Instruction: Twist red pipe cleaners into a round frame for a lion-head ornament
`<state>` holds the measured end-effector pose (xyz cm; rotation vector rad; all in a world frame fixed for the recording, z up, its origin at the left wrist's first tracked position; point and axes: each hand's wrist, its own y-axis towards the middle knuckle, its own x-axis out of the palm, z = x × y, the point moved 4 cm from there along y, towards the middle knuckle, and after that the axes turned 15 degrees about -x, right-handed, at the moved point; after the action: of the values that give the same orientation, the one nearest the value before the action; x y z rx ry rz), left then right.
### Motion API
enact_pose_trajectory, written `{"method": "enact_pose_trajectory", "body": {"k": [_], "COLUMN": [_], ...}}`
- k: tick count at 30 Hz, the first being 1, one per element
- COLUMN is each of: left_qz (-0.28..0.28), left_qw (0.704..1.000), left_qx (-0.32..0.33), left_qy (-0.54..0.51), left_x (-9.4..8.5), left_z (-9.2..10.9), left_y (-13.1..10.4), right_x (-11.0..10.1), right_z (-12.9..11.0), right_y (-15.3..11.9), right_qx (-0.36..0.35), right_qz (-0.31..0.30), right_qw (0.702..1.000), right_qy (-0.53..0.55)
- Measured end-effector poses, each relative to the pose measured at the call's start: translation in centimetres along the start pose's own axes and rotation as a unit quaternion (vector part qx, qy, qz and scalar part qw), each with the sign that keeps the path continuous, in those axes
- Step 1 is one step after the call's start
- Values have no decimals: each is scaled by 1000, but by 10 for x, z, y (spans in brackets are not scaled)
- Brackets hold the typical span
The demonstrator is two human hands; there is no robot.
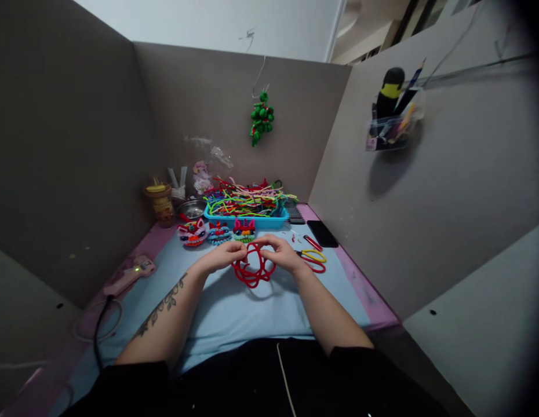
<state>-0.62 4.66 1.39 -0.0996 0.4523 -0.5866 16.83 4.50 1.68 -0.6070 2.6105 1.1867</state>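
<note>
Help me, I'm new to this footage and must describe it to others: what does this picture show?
There is no robot: these are a person's bare hands, seen from a camera worn on the head, looking forward and down. The left hand pinches red loops; the right hand is at their other side, its grip unclear. On the blue cloth lie scissors. Behind the hands are three colourful figures and a blue tray heaped with coloured strands.

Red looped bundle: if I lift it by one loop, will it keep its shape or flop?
The red looped bundle probably mostly keeps its shape, as its curved strands stand open at the left hand and right hand. It looks light, with thin strands around wide gaps. Those loose crossings might shift.
</note>
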Motion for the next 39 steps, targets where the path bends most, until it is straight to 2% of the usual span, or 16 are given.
{"method": "enact_pose_trajectory", "body": {"k": [4,10,16,20,29,35,39], "left_qz": [-51,-69,-80,-85,-97,-48,-47], "left_qw": [998,995,988,984,975,939,949], "left_qx": [-8,-26,-44,-42,-58,-71,-56], "left_qy": [-25,-68,-126,-152,-190,-332,-305], "left_x": [4,4,1,-3,-4,-15,-18], "left_z": [-1,-5,-13,-17,-28,-35,-35], "left_y": [0,1,5,8,18,23,22], "right_x": [3,8,9,7,17,6,3], "right_z": [-8,-14,-13,-9,6,32,37], "right_y": [2,5,5,4,0,-4,-4], "right_qx": [-23,-74,-76,-46,46,133,156], "right_qz": [-34,-45,-38,-21,-37,67,106], "right_qw": [998,991,986,989,996,989,980], "right_qy": [-46,-106,-140,-142,-67,-2,69]}}
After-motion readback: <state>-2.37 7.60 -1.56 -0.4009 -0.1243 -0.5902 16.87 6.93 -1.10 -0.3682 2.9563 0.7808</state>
